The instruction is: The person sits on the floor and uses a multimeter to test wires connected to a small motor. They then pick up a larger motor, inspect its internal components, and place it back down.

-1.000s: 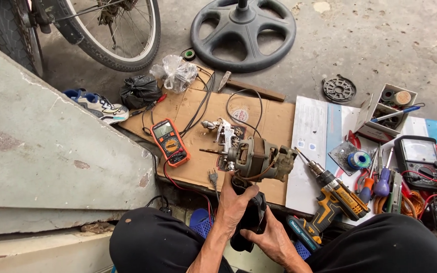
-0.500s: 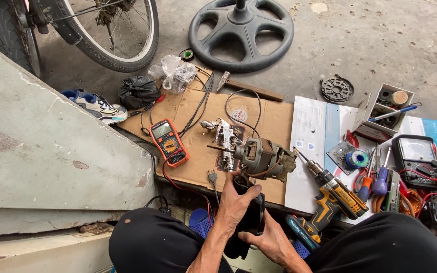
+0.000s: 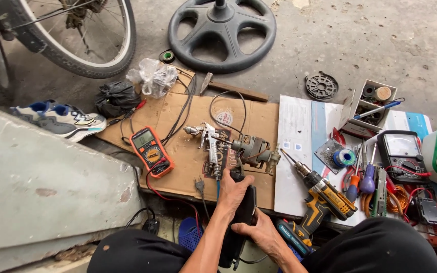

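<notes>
A: Where do things stand with that black part in the lap?

B: Both hands are on it. The left hand [image 3: 233, 194] lies over the top end of the black housing [image 3: 244, 222], fingers [image 3: 239, 183] closed down on it. The right hand [image 3: 261, 233] grips it from below and the side, fingers wrapped around the lower part. It sits upright between the knees, just this side of the cardboard sheet [image 3: 188, 151].

A: And the motor?

B: The small motor [image 3: 253, 150] lies bare on the cardboard just beyond the left fingers, wires showing, apart from the housing. So I judge the unit is opened up and not yet put back together.

A: Any tools in use?

B: None in hand. The cordless drill [image 3: 324, 199] lies just right of the right hand, untouched. The orange meter [image 3: 151, 150] rests to the left of the fingers, its leads trailing over the cardboard. The screwdrivers [image 3: 360, 179] lie farther right, near a second meter [image 3: 401, 150].

A: What is left, then?

B: By my reading, most of it: motor and housing are separate, and whatever goes on inside the housing I cannot tell, since the hands cover it.
</notes>
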